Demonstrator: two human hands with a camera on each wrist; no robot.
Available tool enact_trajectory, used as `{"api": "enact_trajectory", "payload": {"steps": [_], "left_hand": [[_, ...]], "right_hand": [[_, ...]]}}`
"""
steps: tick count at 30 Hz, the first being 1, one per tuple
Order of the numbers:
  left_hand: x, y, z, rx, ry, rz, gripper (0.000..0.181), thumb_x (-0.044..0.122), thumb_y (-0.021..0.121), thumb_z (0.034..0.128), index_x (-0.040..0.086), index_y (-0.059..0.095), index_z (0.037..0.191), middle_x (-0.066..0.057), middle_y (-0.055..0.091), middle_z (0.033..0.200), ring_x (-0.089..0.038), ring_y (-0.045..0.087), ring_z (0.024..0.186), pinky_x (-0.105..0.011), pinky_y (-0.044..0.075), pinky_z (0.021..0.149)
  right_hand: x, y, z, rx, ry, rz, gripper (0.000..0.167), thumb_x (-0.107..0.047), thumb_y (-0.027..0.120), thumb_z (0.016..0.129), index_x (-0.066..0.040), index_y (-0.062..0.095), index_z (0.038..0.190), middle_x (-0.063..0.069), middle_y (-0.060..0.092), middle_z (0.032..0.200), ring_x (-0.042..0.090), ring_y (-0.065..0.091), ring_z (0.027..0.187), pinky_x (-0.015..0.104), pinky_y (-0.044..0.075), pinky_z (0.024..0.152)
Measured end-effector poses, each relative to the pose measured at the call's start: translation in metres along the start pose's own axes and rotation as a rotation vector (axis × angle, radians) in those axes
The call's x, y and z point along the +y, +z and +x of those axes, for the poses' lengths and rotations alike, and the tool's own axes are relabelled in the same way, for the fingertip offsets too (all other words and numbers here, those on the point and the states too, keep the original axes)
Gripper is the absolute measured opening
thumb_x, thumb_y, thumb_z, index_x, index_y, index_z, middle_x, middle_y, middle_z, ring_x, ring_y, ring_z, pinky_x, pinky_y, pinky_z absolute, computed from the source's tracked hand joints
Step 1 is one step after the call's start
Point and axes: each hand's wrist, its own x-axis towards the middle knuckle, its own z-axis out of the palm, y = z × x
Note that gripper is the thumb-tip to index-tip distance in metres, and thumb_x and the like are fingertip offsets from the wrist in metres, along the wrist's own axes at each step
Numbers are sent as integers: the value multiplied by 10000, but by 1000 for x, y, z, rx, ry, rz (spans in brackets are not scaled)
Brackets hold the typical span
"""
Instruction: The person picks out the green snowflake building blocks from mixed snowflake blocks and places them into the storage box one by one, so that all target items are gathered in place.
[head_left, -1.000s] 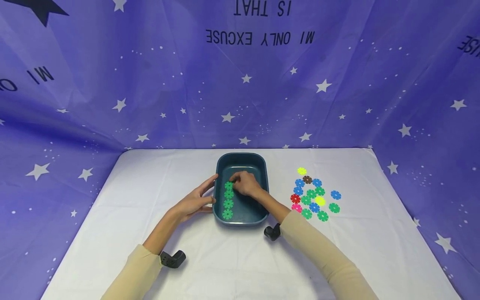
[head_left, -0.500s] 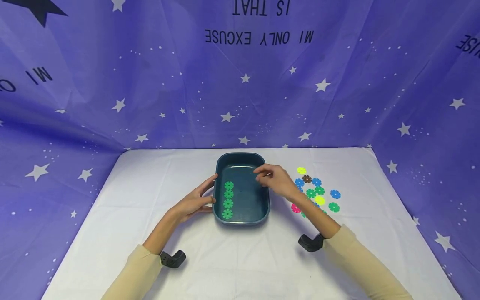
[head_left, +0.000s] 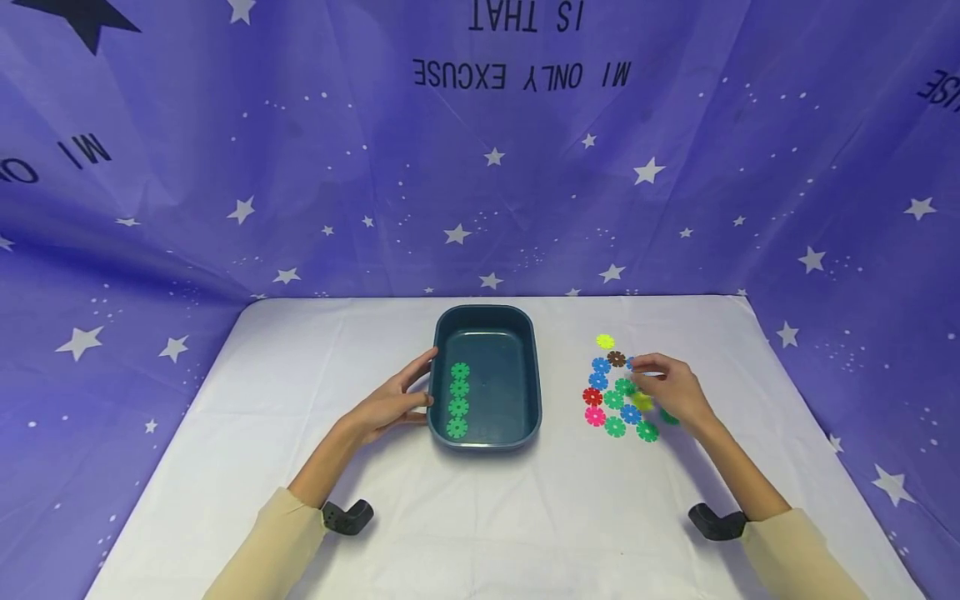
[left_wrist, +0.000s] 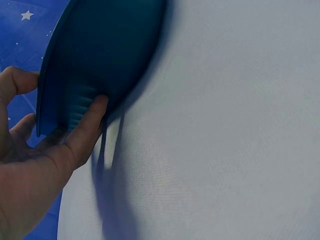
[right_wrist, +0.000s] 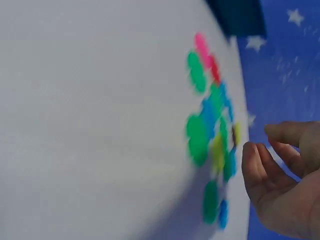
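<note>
A dark teal tray (head_left: pixel 498 392) stands on the white table, with a column of green notched plastic discs (head_left: pixel 459 388) along its left side. My left hand (head_left: pixel 390 408) touches the tray's left outer wall with spread fingers; in the left wrist view the fingertips (left_wrist: pixel 100 102) rest against that wall. My right hand (head_left: pixel 671 392) hovers over the right part of a group of loose discs, thumb and fingers apart and nothing visible between them. It hides some discs. Among those in sight are a red disc (head_left: pixel 592 397), a pink disc (head_left: pixel 595 416) and a brown disc (head_left: pixel 616 358).
The group also has several blue discs (head_left: pixel 601 365), green ones and a yellow disc (head_left: pixel 605 342) at its far end. A white cloth covers the table (head_left: pixel 480 517). Purple star-printed fabric (head_left: pixel 480 192) hangs behind and at both sides.
My right hand has left the green discs in the tray, crossed the right rim and moved right to above the loose discs. My left hand and the tray have stayed in place.
</note>
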Motion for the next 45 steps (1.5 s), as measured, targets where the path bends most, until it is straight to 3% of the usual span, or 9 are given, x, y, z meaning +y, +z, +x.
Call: {"api": "enact_trajectory", "payload": {"steps": [6,9,14,21,30,38,45], "left_hand": [[1,1,0,6,-3,-7,871,-26,526,889,283,155,1615,-88,27,1661,-397,354,1368,-519,489,972],[0,1,0,4,-7,-9,873,-21,524,891,281,145,1617,-89,20,1662,-392,364,1360,-512,494,968],[-1,1,0,1,-3,-10,880,-18,527,887,271,134,1619,-93,12,1662,-395,372,1349,-512,496,965],[-2,0,1,2,1,-10,873,-33,515,892,261,134,1620,-79,24,1662,-379,406,1305,-501,505,955],[-1,0,1,-3,4,-8,873,-36,508,891,252,126,1621,-105,15,1660,-385,429,1267,-497,512,947],[-1,1,0,5,-6,-16,874,-36,514,887,262,142,1619,-89,19,1661,-383,425,1275,-495,511,948],[0,1,1,0,-2,-8,874,-39,509,888,251,130,1621,-101,20,1660,-386,432,1262,-495,513,944]], "right_hand": [[27,-6,-2,44,42,-101,409,-158,656,961,28,599,1321,256,618,1258,398,609,1076,390,534,811],[33,-6,-1,56,62,-128,408,-169,671,948,24,615,1303,253,622,1244,385,598,1057,486,487,878],[38,-4,2,69,51,-163,397,-143,689,924,41,632,1272,255,632,1185,380,579,1024,546,454,899],[37,-3,8,58,39,-203,378,-117,710,898,63,649,1225,250,641,1125,385,566,1001,535,456,863],[33,-4,13,-7,136,-183,387,-126,705,898,64,606,1219,256,601,1148,399,542,1044,529,451,893],[28,-7,6,70,42,-175,221,-78,674,909,11,622,1104,162,648,992,332,592,924,371,482,706],[11,-6,5,87,-3,-111,198,-72,638,948,-14,666,1136,179,683,1013,315,642,881,288,532,642]]}}
